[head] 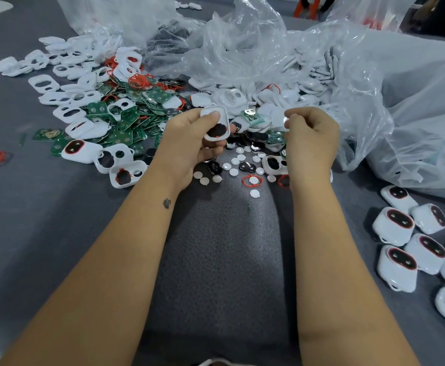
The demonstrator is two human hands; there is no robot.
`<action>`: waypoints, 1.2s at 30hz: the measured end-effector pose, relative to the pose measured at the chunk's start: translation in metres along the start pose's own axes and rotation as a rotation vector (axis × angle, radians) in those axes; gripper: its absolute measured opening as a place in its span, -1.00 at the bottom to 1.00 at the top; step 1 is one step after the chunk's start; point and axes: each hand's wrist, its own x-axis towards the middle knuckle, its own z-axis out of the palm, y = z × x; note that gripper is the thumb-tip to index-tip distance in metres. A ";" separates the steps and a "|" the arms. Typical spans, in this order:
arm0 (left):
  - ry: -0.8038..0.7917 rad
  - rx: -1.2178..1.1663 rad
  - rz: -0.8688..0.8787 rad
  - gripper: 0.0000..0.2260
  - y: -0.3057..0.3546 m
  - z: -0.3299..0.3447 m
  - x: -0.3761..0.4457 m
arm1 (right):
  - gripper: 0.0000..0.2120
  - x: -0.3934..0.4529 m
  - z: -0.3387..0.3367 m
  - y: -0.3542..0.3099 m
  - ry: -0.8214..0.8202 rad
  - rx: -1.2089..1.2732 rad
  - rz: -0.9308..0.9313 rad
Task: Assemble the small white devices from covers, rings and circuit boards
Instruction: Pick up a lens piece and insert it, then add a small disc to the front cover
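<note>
- A white cover is held upright in the left hand, above the middle of the grey tabletop; the thumb presses its upper face and the fingers curl behind, so this grip is closed on the cover. A dark oval insert fills its opening, with a trace of red at the lower rim.
- The right hand is just beside it, apart from the cover; its fingers are curled and its fingertips pinch a small silvery disc.
- No writing or brand can be read on any part.
- Below the hands, loose white discs and a red ring lie scattered on the tabletop.
- Toward the far left, green circuit boards are heaped with empty white covers and more red rings.
- Toward the right edge, finished devices lie in a group, each showing a dark oval rimmed in red.
- Crumpled clear plastic bags spread across the far side, with white parts inside.
</note>
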 end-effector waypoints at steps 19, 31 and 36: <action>0.069 -0.036 -0.035 -0.85 0.006 0.003 -0.003 | -0.66 0.005 -0.003 0.012 -0.197 -0.723 -0.265; 0.096 -0.096 -0.056 -0.84 0.006 0.002 -0.001 | -0.69 0.007 0.000 0.019 -0.196 -0.855 -0.299; 0.137 -0.122 -0.062 -0.84 0.007 0.000 0.000 | -0.63 0.005 -0.001 0.016 -0.162 -0.901 -0.298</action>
